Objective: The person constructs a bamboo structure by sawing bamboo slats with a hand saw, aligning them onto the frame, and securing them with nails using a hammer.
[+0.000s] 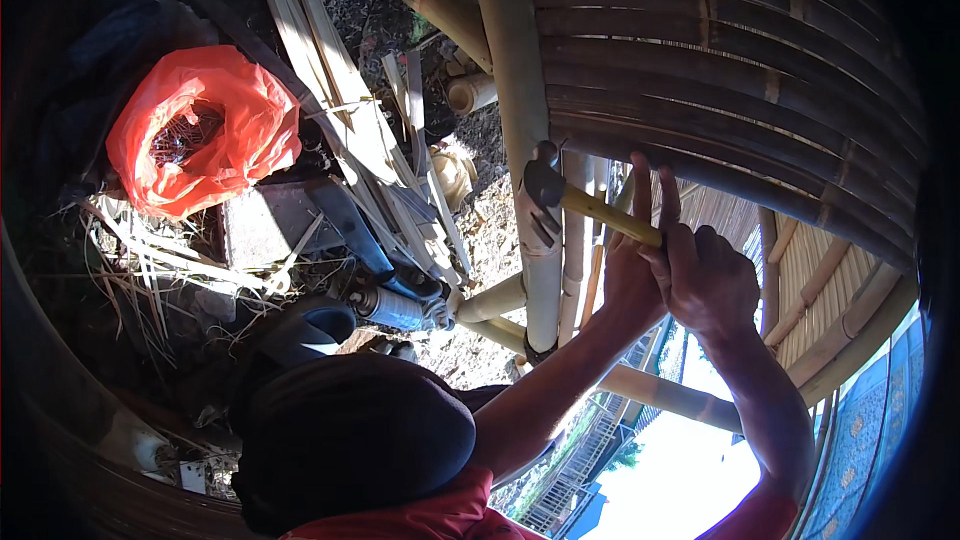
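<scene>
My right hand (712, 285) is wrapped round the yellow handle of a hammer (600, 212). The dark hammer head points left, in front of an upright bamboo pole (535, 280). Close behind the right hand is my left hand (632, 275), partly covered by it. Two of its fingers stretch upward to the lower edge of a panel of dark bamboo slats (690, 90). The rest of that hand is hidden, and I see nothing held in it.
An orange-red plastic bag (240, 145) with thin nail-like pieces lies left. Split bamboo strips (345, 110), a spray can (385, 308) and a long blue-dark tool (350, 235) lie near it. A crossing bamboo pole (670, 398) runs under my forearms. A dark rounded shape (360, 440) fills the lower middle.
</scene>
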Motion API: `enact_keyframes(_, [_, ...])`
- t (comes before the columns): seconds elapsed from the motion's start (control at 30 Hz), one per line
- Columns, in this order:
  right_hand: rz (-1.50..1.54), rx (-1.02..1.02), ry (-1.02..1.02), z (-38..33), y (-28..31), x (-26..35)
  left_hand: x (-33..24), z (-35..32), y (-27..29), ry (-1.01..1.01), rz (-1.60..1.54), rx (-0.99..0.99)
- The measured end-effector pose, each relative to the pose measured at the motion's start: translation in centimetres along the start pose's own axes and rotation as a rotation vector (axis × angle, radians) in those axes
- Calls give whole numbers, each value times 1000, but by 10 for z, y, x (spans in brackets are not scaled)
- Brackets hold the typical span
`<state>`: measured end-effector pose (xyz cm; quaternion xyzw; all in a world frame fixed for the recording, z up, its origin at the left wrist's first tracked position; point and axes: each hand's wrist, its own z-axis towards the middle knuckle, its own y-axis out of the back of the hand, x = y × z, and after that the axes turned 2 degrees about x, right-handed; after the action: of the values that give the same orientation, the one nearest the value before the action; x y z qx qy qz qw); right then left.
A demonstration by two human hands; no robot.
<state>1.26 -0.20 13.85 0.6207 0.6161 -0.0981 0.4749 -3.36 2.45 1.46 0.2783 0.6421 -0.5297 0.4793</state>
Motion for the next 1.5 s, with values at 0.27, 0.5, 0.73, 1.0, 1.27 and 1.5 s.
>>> enact_keyframes(0.27, [-48,-16,-45,-1,-12,-3,-8,5,12,174,-249,173])
enact_keyframes(0.5, [230,-248,198,-11,11,-3,0,5,2,56,-66,56])
enact_keyframes(0.73, [279,-251,148,-16,20,7,-9,7,9,165,-86,234])
enact_keyframes(1.0, [195,-120,55,-6,19,3,-2,4,-2,45,-20,109])
enact_keyframes(1.27, [115,-27,-84,-9,15,8,8,6,-3,-4,-27,60])
enact_keyframes(1.5, [79,101,-157,-6,-7,-4,1,4,2,-18,-83,74])
